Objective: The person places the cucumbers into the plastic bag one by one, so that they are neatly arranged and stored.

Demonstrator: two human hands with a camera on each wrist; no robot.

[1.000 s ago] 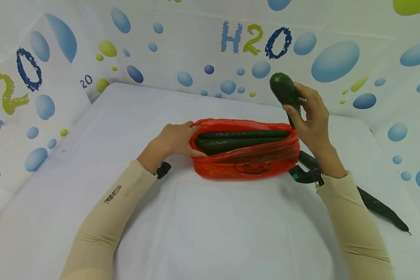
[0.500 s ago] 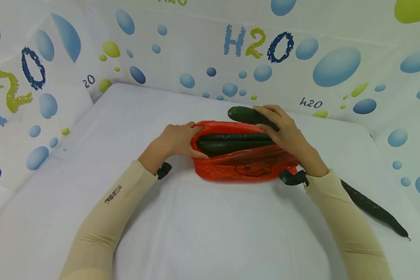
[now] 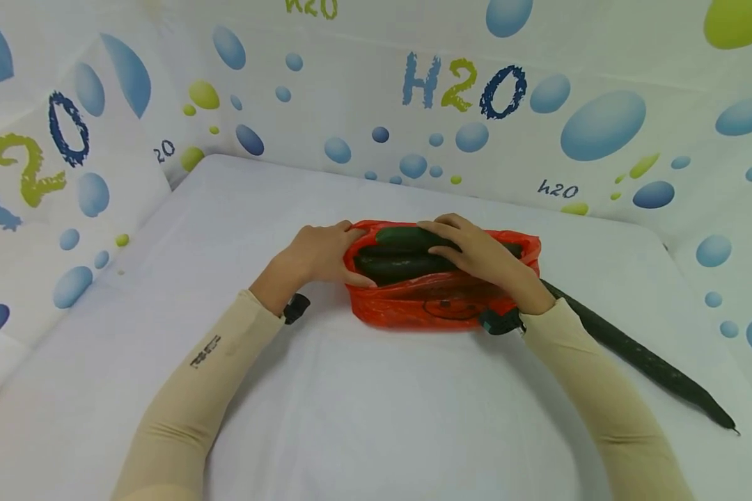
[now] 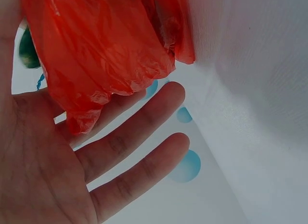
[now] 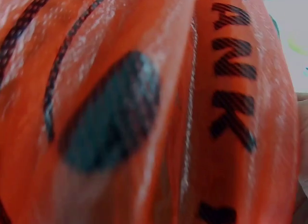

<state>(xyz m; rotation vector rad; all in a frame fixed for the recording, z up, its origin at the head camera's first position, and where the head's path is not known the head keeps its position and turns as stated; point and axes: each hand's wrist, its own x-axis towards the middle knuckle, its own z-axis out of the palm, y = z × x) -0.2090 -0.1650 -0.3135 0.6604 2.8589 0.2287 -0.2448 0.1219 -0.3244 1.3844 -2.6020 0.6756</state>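
A red plastic bag [image 3: 388,311] lies on its side with its mouth facing up, dark green cucumbers [image 3: 397,270] lying lengthwise inside. My left hand [image 3: 318,255] is at its left end, thumb on the near rim and forefinger at the far rim. In the left wrist view the other fingers [image 4: 144,171] stretch out straight beside the bag [image 4: 101,46]. My right hand [image 3: 485,256] holds another cucumber [image 3: 402,238] at the bag's far side, in the mouth; the fingers cover its right part. Printed red plastic [image 5: 231,171] fills most of the right wrist view.
One more long cucumber [image 3: 645,355] lies slantwise on the white-covered table [image 3: 376,417], right of the bag, its upper end near the bag's right side. Behind the table hangs a white sheet [image 3: 351,83] printed with blue and green spots.
The right hand has brought its cucumber down and left from above the bag's right end into the mouth, turning it from upright to level. The left hand keeps its place at the bag.
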